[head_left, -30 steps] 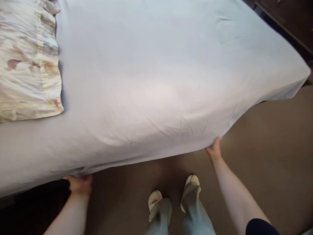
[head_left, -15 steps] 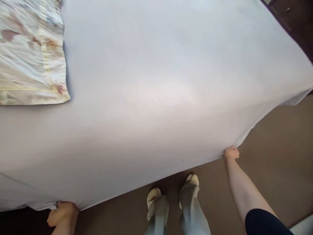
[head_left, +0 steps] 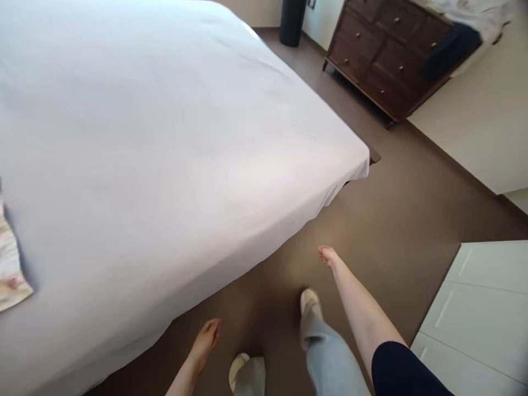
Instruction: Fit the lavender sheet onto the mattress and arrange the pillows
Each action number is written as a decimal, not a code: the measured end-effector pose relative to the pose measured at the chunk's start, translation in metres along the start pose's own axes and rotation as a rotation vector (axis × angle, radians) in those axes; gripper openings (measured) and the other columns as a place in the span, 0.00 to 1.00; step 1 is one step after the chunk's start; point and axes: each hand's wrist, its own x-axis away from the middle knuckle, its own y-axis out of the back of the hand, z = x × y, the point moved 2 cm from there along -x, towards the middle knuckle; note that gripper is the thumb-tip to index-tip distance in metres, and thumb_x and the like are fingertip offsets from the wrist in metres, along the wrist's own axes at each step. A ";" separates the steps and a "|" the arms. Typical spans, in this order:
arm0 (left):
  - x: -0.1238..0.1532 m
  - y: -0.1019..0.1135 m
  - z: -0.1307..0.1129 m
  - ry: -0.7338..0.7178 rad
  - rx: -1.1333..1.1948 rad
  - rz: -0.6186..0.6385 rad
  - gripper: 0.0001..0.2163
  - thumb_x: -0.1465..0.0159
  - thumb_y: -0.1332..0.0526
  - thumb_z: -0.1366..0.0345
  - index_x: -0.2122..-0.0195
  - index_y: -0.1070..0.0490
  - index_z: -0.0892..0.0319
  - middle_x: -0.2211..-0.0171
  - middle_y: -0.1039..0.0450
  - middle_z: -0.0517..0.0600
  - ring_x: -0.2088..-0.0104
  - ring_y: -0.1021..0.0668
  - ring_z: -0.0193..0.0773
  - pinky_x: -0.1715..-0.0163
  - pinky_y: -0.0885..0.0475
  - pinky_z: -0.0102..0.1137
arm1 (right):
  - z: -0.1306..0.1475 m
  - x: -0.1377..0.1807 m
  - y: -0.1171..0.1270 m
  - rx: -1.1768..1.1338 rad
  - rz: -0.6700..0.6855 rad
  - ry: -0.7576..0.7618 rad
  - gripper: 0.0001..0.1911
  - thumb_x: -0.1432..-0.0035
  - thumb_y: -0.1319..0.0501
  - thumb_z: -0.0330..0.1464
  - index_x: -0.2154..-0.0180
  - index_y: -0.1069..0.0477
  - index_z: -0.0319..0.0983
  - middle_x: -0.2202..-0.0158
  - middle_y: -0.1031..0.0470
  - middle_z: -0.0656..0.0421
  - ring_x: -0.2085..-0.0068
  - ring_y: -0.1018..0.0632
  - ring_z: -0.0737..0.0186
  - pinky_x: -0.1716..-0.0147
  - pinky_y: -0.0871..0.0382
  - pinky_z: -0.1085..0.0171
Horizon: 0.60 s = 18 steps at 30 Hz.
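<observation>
"What are your hands holding?"

"Nothing. My left hand (head_left: 205, 342) is near the white fitted sheet (head_left: 165, 165) but not touching it, fingers loosely narrow. My right hand (head_left: 328, 256) is farther off, also narrow, above the floor (head_left: 396, 220)."

"Where's the sheet?"

"To my left, covering the bed (head_left: 374, 158), its corner pointing toward the far dresser (head_left: 381, 58)."

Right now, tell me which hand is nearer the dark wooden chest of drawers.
The right hand is nearer, below and left of the dark wooden chest of drawers in this view. The left hand is farther away, lower and further left.
</observation>
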 end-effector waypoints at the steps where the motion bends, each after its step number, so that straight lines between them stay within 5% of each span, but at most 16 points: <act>1: 0.002 -0.028 -0.037 -0.025 0.050 0.073 0.09 0.44 0.42 0.58 0.66 0.27 0.55 0.72 0.28 0.48 0.73 0.25 0.36 0.72 0.31 0.29 | 0.021 -0.017 0.021 -0.046 -0.008 0.001 0.07 0.44 0.38 0.33 0.69 0.32 0.34 0.78 0.32 0.65 0.78 0.30 0.73 0.77 0.34 0.70; 5: 0.008 -0.145 -0.173 -0.083 0.115 0.244 0.11 0.44 0.39 0.57 0.63 0.27 0.55 0.69 0.27 0.48 0.73 0.25 0.34 0.71 0.33 0.28 | 0.101 -0.111 0.102 -0.227 -0.073 0.052 0.07 0.50 0.36 0.31 0.71 0.34 0.38 0.82 0.35 0.67 0.81 0.32 0.72 0.80 0.39 0.72; 9: 0.001 -0.278 -0.269 0.003 0.241 0.313 0.11 0.40 0.41 0.58 0.59 0.27 0.55 0.60 0.25 0.52 0.64 0.23 0.36 0.66 0.31 0.27 | 0.171 -0.238 0.152 -0.344 -0.096 0.088 0.11 0.50 0.39 0.30 0.62 0.35 0.40 0.75 0.31 0.65 0.81 0.31 0.71 0.81 0.39 0.71; 14: -0.024 -0.469 -0.368 0.215 0.737 0.079 0.12 0.33 0.53 0.59 0.57 0.33 0.53 0.54 0.29 0.54 0.57 0.24 0.36 0.65 0.29 0.29 | 0.250 -0.386 0.168 -0.475 0.089 0.096 0.23 0.54 0.36 0.25 0.55 0.36 0.43 0.65 0.27 0.63 0.77 0.27 0.71 0.78 0.34 0.70; 18: -0.042 -0.594 -0.435 0.280 0.973 -0.021 0.12 0.33 0.56 0.61 0.59 0.36 0.55 0.60 0.30 0.55 0.60 0.24 0.38 0.66 0.27 0.32 | 0.286 -0.434 0.153 -0.624 0.423 0.059 0.18 0.61 0.32 0.22 0.65 0.31 0.37 0.73 0.26 0.63 0.76 0.27 0.70 0.76 0.31 0.68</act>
